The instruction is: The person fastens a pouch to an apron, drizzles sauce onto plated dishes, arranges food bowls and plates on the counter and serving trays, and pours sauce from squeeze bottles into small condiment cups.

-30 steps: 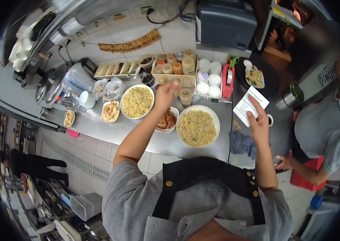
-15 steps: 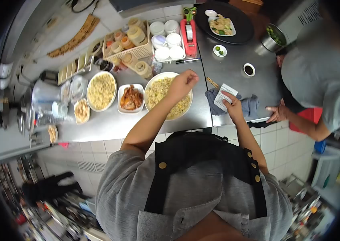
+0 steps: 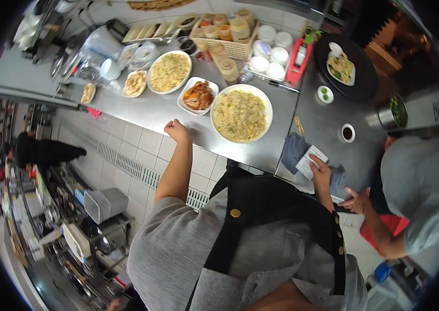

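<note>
My left hand (image 3: 178, 131) is closed in a loose fist past the counter's front edge, just below the white square dish of glazed brown roasted meat (image 3: 197, 96); nothing shows in it. To its right stands a large round plate of fried rice (image 3: 241, 115). My right hand (image 3: 321, 172) grips a white printed paper slip (image 3: 313, 159), thumb and fingers on its lower right part. Beneath the slip lies a crumpled grey-blue cloth (image 3: 294, 150) on the counter.
Another plate of fried rice (image 3: 170, 71) and small dishes stand left. Behind are a basket of sauce bottles (image 3: 240, 31), white lidded tubs (image 3: 267, 34) and a red tape dispenser (image 3: 298, 61). A co-worker (image 3: 417, 181) stands right, one hand (image 3: 355, 200) at the counter edge.
My left hand has moved from above the fried rice plate leftward and back past the counter edge. My right hand keeps the slip over the cloth. The view has turned left.
</note>
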{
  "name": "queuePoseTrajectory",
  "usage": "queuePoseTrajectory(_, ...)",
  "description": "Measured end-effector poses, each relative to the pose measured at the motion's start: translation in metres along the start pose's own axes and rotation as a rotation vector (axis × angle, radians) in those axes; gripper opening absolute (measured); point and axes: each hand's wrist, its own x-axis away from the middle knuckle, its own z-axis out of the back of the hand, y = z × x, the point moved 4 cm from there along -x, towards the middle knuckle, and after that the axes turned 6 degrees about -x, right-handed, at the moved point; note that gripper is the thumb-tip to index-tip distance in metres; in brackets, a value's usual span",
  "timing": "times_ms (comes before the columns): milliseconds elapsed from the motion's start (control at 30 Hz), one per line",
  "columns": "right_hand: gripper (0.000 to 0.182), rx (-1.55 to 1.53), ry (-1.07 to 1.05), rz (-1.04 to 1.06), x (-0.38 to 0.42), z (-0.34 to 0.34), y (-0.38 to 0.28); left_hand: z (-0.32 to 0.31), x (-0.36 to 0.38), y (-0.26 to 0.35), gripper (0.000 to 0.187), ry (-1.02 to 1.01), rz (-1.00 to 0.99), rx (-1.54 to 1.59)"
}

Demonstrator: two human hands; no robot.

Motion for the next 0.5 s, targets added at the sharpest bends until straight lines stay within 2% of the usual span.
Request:
queuePoseTrajectory(33, 0.033, 0.004, -0.033, 0.017, 0.001, -0.001, -0.014, 0.007, -0.007, -0.009, 0.016, 0.036, 0.006, 0.011)
queuePoseTrajectory(100, 0.031, -0.080, 0.013, 0.028, 0.000, -0.010, -0.047, 0.009, -0.025, -0.052, 0.014, -0.223, 0.292, 0.309)
queuePoseTrajectory(133, 0.031, -0.080, -0.026, 0.047, -0.006, -0.018, -0.048, 0.009, -0.022, -0.055, 0.010, -0.369, 0.316, 0.428)
queuePoseTrajectory(167, 0.030, -0.103, -0.047, 0.049, -0.012, -0.020, -0.046, 0.016, 0.004, -0.029, 0.010, -0.298, 0.399, 0.351)
queuePoseTrajectory(233, 0.029, -0.118, -0.070, -0.006, -0.022, -0.032, -0.046, 0.010, 0.014, -0.025, 0.018, -0.520, 0.408, 0.292)
queuePoseTrajectory(267, 0.029, -0.117, -0.067, -0.002, -0.026, -0.043, -0.050, 0.007, 0.015, -0.023, 0.019, -0.550, 0.320, 0.226)
queuePoseTrajectory(333, 0.030, 0.236, -0.160, 0.027, -0.036, -0.064, -0.060, -0.005, -0.003, -0.009, 0.019, -0.281, -0.293, -0.149)
queuePoseTrajectory(400, 0.030, 0.389, 0.005, 0.182, -0.046, -0.073, -0.073, -0.022, -0.011, 0.032, 0.017, -0.473, -0.271, 0.047)
queuePoseTrajectory(433, 0.027, 0.482, 0.129, 0.178, -0.048, -0.074, -0.097, -0.031, -0.011, 0.058, 0.015, -0.579, -0.320, 0.101)
queuePoseTrajectory(500, 0.027, 0.509, 0.343, 0.088, -0.081, -0.049, -0.086, -0.043, 0.001, 0.104, 0.015, -0.792, -0.457, 0.236)
